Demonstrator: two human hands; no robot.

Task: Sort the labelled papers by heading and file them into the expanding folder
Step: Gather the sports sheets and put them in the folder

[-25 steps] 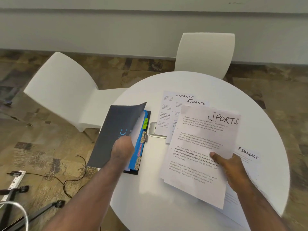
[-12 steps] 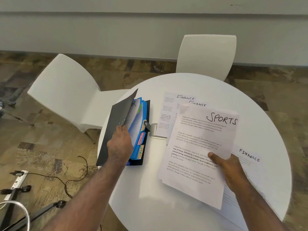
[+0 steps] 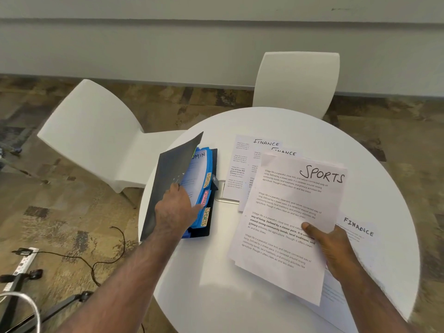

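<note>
In the head view, a round white bench [image 3: 276, 123] carries the work. The expanding folder [image 3: 204, 188] lies at its left edge, its dark cover [image 3: 168, 183] lifted and tilted up to the left. The left hand [image 3: 174, 212] is closed on the cover's near right edge, fingers reaching into the blue pockets, where a sheet headed "ADMIN" [image 3: 198, 164] and coloured tabs show, the nearest tab reading "SPORTS" [image 3: 205, 217].

The right hand [image 3: 336, 248] grips a small stack of SPORTS papers [image 3: 283, 224] above the bench, thumb pressed on top of the front sheet. Two FINANCE sheets [image 3: 242, 164] lie flat beyond the stack, overlapping each other. Another FINANCE sheet [image 3: 358, 228] lies to the right, partly under the held stack and the hand.

Two white chairs stand past the bench, one to the left [image 3: 91, 133], one at the far side [image 3: 298, 80]. A power strip [image 3: 22, 260] lies on the floor at left.
</note>
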